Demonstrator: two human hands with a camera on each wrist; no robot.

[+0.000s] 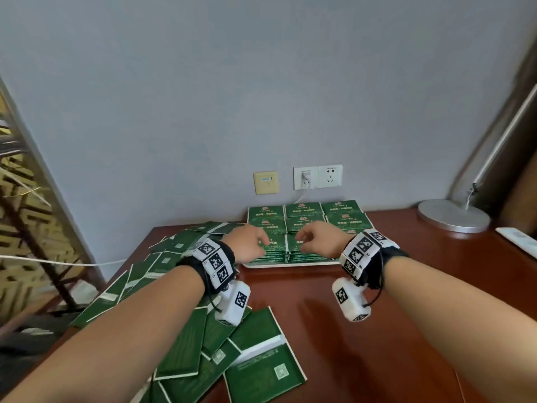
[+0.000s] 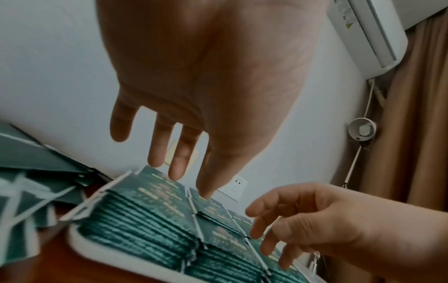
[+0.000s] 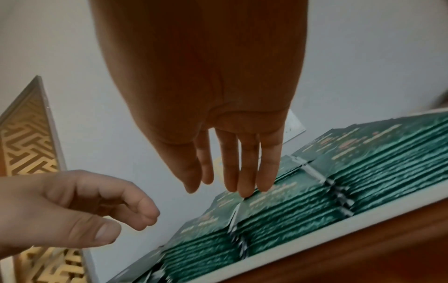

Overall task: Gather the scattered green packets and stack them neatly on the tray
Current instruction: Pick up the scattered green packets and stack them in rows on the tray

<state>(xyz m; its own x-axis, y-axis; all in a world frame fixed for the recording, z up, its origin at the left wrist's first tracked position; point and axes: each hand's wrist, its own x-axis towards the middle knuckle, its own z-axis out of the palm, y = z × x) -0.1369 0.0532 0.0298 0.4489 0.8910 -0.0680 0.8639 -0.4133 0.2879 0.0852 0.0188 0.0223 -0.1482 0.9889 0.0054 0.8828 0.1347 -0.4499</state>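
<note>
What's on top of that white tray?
The white tray is packed with stacks of green packets, side by side in rows. Both hands, the left hand and the right hand, hover above the front stacks, hiding some tops. The tray's floor is covered.

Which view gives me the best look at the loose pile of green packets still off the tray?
The head view: the loose pile of flat green packets spreads across the brown wooden table, left of the white tray. The left wrist view catches only a blurred corner of it. The right wrist view shows only stacked packets on the tray, none of the pile.
</note>
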